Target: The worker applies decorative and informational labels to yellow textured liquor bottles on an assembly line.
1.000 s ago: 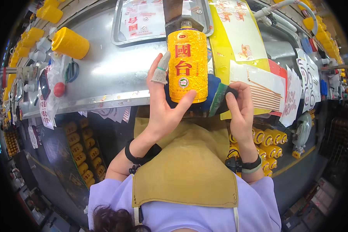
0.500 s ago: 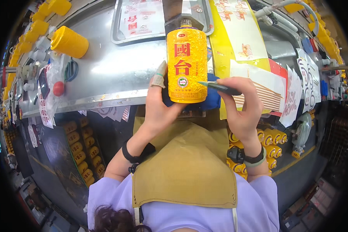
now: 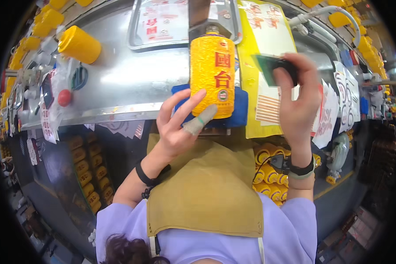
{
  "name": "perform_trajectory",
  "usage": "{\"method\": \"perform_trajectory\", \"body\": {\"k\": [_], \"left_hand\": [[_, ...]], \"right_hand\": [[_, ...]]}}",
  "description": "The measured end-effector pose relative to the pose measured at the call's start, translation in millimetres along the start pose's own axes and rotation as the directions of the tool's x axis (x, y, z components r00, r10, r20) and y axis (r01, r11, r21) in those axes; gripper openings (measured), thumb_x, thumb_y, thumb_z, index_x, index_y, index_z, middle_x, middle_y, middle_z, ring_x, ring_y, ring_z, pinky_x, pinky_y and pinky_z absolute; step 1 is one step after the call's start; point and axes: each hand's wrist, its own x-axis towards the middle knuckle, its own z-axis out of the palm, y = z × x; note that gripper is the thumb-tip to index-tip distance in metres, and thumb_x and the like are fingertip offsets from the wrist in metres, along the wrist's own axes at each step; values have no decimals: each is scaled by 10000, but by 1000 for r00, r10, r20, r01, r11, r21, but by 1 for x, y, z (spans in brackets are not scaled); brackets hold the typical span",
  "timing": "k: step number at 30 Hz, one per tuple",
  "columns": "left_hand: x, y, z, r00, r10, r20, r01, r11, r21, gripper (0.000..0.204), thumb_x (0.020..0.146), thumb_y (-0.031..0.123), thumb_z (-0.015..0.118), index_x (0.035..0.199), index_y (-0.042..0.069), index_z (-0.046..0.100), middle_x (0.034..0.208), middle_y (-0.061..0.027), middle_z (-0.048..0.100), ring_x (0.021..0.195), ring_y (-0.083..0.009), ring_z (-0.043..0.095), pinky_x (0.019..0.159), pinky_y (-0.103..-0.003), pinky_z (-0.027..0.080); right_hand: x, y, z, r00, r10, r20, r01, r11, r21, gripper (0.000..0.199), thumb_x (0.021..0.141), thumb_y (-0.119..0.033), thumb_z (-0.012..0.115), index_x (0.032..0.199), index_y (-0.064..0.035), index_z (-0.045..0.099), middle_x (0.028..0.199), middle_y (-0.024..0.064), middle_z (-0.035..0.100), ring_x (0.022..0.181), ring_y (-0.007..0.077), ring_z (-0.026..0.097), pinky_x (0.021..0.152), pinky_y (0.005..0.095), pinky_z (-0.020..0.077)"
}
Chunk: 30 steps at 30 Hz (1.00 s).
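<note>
A yellow textured bottle [image 3: 212,75] with red characters and a small round seal lies on a blue cloth [image 3: 240,110] on the metal bench [image 3: 132,83]. My left hand [image 3: 178,130] rests against the bottle's lower left side, fingers spread along it and a taped thumb at its base. My right hand [image 3: 298,99] is raised to the right of the bottle, apart from it. It pinches a small dark tool with a flat green blade [image 3: 270,68].
A metal tray [image 3: 138,26] with a printed sheet lies behind the bottle, and a yellow sheet [image 3: 264,39] to its right. Another yellow bottle [image 3: 79,44] lies at the far left near a red knob [image 3: 64,97]. Rows of yellow bottles [image 3: 84,174] are stored under the bench.
My right hand has lifted off the bottle and swung up to the right with the dark tool. My left hand has slid from the bottle's side down to its base.
</note>
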Motion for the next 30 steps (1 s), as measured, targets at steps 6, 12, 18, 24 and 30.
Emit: {"method": "perform_trajectory", "body": {"k": [6, 12, 18, 24, 30], "left_hand": [[-18, -9, 2, 998, -17, -57, 15, 999, -39, 473, 703, -33, 878, 1148, 56, 743, 1364, -166, 638, 1199, -343, 618, 1004, -398, 516], [-10, -9, 10, 946, -317, 72, 324, 898, -299, 709, 719, 48, 904, 1354, -29, 598, 1321, -188, 658, 1270, -341, 608, 1064, -414, 483], [1, 4, 1, 949, -305, 77, 314, 932, -182, 738, 701, 77, 924, 1366, -1, 614, 1318, -160, 655, 1186, -286, 621, 1022, -376, 489], [0, 9, 8, 893, -447, 44, 441, 854, -277, 815, 715, 91, 921, 1439, 15, 554, 1306, -157, 644, 1185, -282, 620, 1027, -376, 486], [2, 10, 5, 839, -518, 169, 545, 800, -251, 733, 737, 89, 911, 1389, -21, 596, 1365, -173, 660, 1234, -253, 645, 1073, -371, 473]], "right_hand": [[10, 48, -90, 963, 195, -188, -166, 973, 161, 149, 982, -140, 676, 1023, -17, 604, 965, 4, 569, 848, 89, 486, 741, 260, 415], [-7, 92, -81, 851, 495, 176, -342, 776, -531, 237, 901, -191, 768, 874, 14, 652, 778, 136, 613, 751, 253, 597, 740, 346, 484], [-23, 126, -65, 827, 463, 321, -227, 796, -561, 182, 861, -178, 771, 937, -14, 750, 912, 207, 675, 860, 350, 664, 814, 422, 521], [-27, 142, -62, 802, 447, 396, -209, 831, -515, 189, 865, -173, 760, 942, -1, 738, 922, 203, 671, 898, 341, 658, 832, 411, 519], [-30, 133, -83, 850, 433, 300, -314, 874, -371, 155, 946, -118, 680, 997, 27, 662, 895, 162, 690, 824, 278, 647, 779, 382, 502]]}}
